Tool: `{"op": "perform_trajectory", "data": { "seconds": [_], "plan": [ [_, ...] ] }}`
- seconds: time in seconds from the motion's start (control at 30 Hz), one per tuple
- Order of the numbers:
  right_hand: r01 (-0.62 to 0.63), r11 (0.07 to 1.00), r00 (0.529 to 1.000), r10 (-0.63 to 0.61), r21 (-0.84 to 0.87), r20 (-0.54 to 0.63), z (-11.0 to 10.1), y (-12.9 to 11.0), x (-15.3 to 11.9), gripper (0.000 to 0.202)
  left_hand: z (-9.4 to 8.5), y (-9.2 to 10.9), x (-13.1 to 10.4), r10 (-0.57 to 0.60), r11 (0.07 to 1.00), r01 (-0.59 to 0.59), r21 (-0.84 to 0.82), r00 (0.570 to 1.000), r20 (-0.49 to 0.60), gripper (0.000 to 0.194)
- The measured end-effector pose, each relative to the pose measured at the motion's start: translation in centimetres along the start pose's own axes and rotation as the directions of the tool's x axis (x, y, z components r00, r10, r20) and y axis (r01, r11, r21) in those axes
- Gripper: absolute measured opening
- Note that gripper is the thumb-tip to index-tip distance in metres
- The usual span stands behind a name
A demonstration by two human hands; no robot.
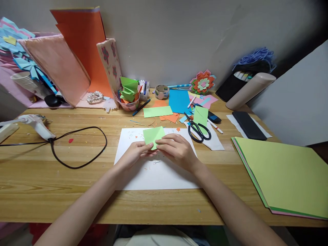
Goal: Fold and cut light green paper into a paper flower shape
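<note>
Both hands hold a small light-green paper [153, 135] above a white sheet [159, 179]. My left hand [137, 152] pinches its lower left part, with the thumb on top. My right hand [179, 150] grips its right side, the fingers bent over the edge and partly hiding it. A crease seems to run across the paper. Just right of the right hand lie black-handled scissors [197, 131], over another green paper piece [201, 115]. Behind the held paper is a green strip [158, 111].
A white glue gun [38, 127] with a looped black cable [77, 167] lies at left. A stack of coloured paper [287, 174] covers the right. Behind stand a cup of green paper scraps [129, 97], tape [162, 91], a blue sheet [178, 99] and a paper flower [203, 83].
</note>
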State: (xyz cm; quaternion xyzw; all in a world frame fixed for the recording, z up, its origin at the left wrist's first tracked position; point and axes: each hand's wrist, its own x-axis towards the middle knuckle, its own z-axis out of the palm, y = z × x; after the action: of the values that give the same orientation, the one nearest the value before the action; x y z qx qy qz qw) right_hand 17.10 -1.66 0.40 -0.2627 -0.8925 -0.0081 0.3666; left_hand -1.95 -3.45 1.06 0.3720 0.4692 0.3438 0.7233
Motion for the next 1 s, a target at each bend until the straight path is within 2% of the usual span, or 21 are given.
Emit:
{"op": "perform_trajectory", "data": {
  "seconds": [0.17, 0.33, 0.57, 0.73, 1.0],
  "plan": [
    [0.084, 0.996, 0.996, -0.085, -0.035, -0.034, 0.1, -0.2, 0.0, 0.01, 0.3, -0.1, -0.1, -0.057, 0.997, 0.058, -0.045, 0.998, 0.02, 0.023],
    [0.038, 0.998, 0.998, -0.036, 0.044, -0.058, 0.4, -0.2, -0.1, 0.006, 0.5, 0.0, 0.0, -0.128, 0.986, 0.135, -0.102, 0.989, 0.076, 0.027],
    [-0.163, 0.968, 0.987, 0.162, 0.189, 0.023, 0.5, -1.1, 0.2, 0.009, 0.3, -0.4, 0.2, -0.048, 0.997, 0.05, -0.059, 0.998, 0.037, 0.029],
    [-0.26, 0.953, 0.965, 0.251, 0.154, 0.073, 0.5, -1.5, 0.5, 0.012, 0.2, -1.0, 0.4, 0.016, 1.0, -0.015, -0.016, 0.998, 0.061, 0.032],
    [-0.382, 0.916, 0.923, 0.373, 0.125, 0.093, 0.9, -1.9, 0.3, 0.009, 1.1, -1.4, 0.2, 0.072, 0.997, -0.072, 0.028, 0.997, -0.008, 0.035]
  ]
}}
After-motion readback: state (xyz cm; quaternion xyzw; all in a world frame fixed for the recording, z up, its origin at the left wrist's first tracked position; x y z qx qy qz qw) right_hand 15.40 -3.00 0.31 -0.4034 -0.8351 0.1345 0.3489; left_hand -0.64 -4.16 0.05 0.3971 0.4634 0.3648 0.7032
